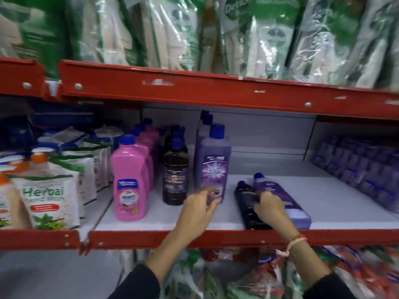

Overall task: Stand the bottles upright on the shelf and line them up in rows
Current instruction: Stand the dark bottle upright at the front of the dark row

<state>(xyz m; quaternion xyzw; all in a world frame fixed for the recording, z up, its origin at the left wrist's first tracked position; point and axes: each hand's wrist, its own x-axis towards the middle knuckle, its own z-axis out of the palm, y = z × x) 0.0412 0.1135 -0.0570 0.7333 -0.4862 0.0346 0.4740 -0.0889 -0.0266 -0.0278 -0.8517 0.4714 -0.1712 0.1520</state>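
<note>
On the white shelf (151,221) stand three rows of blue-capped bottles: pink (129,180), dark brown (174,169) and purple (213,162), each row running to the back. Two bottles lie flat at the front right: a dark bottle (248,203) and a purple bottle (287,201), caps pointing inward. My left hand (198,210) hovers by the base of the front upright purple bottle, fingers apart, holding nothing. My right hand (269,210) rests over both lying bottles, fingers curled on the dark one.
Herbal hand wash pouches (47,199) fill the bay at left. Purple wrapped packs (362,169) sit at the right end of the shelf. A red shelf beam (194,89) with green refill pouches hangs above. The red front lip (216,238) runs under my wrists.
</note>
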